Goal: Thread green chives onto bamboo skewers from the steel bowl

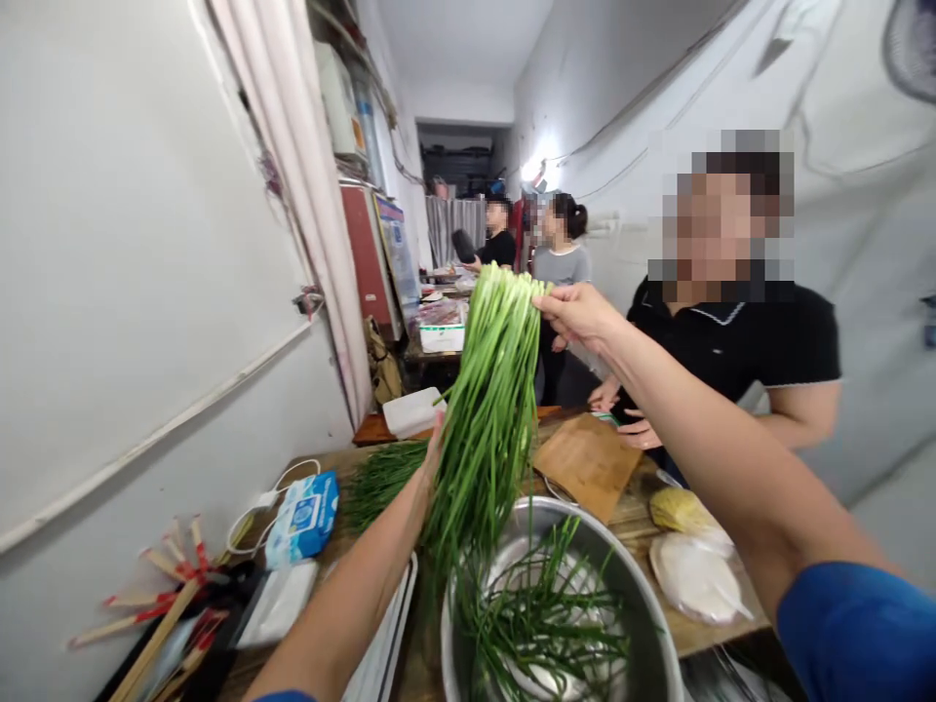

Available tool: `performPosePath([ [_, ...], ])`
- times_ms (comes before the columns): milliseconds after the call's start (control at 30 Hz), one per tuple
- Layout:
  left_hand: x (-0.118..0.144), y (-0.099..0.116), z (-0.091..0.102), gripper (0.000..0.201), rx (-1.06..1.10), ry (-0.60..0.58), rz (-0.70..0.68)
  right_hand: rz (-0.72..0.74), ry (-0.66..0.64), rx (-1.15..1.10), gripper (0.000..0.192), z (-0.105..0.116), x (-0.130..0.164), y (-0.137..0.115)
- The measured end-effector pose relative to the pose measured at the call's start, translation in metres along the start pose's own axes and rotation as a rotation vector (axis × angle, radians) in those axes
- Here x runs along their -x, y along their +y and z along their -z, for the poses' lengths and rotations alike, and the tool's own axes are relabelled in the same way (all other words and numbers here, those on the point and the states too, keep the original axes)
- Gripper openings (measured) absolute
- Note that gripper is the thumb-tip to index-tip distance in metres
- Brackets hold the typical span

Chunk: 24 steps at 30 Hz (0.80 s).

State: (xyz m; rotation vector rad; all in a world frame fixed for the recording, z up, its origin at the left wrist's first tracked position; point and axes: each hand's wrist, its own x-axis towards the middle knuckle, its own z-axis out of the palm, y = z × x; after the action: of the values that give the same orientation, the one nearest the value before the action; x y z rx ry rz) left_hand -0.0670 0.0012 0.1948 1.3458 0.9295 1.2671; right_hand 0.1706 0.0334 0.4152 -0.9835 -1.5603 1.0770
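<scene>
My left hand mostly hidden behind the chives, grip unclear, right hand pinching their upper ends, bunch near upright, lower tips in the bowl below.

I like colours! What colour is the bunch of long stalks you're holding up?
Bright green, seen in the head view: the chives are held over the metal bowl.

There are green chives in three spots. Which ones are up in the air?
The chive bunch held between the right hand and left hand. The others lie flat: some in the metal bowl, some in a pile on the table.
</scene>
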Motion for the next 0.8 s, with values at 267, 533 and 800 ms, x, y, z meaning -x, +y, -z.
performPosePath([
  [267, -0.011, -0.063, -0.054, 0.070, 0.190, -0.606, 0.674, -0.466, 0.287, 0.092, 0.023, 0.111, 0.026, 0.171],
  [533, -0.023, -0.118, -0.096, 0.048, 0.177, -0.354, 0.778, -0.611, 0.291, 0.205, 0.023, 0.140, 0.037, 0.278],
  [800, 0.011, -0.186, -0.214, 0.048, 0.489, 0.016, 0.623, -0.390, 0.289, 0.521, 0.023, 0.120, -0.028, 0.285],
])
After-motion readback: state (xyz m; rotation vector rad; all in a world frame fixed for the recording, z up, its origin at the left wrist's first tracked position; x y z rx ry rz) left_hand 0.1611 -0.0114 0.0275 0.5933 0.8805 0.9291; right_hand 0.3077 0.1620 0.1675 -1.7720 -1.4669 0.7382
